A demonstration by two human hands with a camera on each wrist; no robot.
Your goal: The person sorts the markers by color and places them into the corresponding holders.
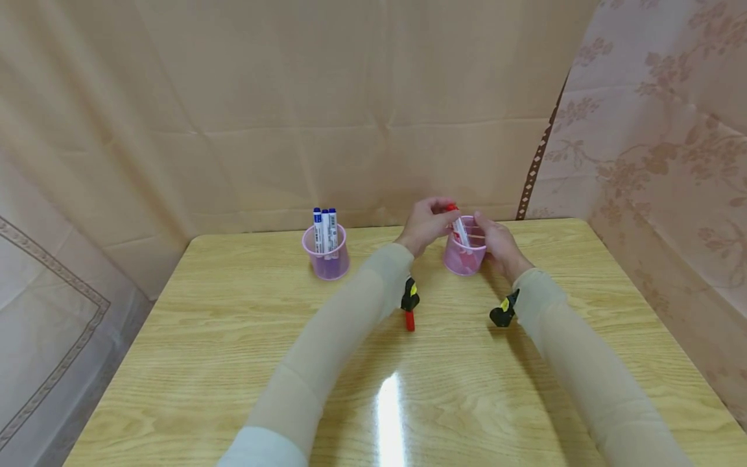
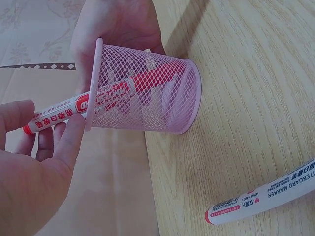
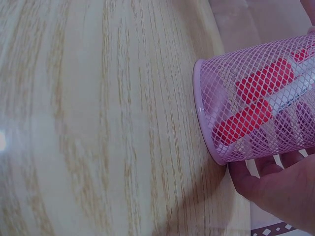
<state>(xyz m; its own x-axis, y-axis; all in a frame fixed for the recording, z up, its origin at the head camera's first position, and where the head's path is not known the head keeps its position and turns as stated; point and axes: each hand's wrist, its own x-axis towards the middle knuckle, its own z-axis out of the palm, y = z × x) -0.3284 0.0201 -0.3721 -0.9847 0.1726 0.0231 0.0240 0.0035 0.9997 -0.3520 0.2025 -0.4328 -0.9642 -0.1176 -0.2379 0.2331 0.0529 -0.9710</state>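
My left hand (image 1: 428, 226) pinches a white whiteboard marker with red ends (image 2: 64, 110) near its upper end. The marker leans inside a pink mesh pen cup (image 1: 463, 264), its red cap down toward the base. Through the mesh in the right wrist view, two red caps (image 3: 244, 122) lie side by side. My right hand (image 1: 503, 250) holds the cup from the right, thumb by the rim and fingers against its side. Beneath my left wrist, another red-capped marker (image 1: 410, 321) lies on the table, partly hidden; its white barrel (image 2: 266, 196) shows in the left wrist view.
To the left, a second pink mesh cup (image 1: 330, 267) holds several upright blue-ended markers (image 1: 325, 230). Both cups stand near the back edge of the wooden table (image 1: 233, 324). A beige curtain (image 1: 262, 130) hangs behind, with patterned cloth (image 1: 671, 143) at the right.
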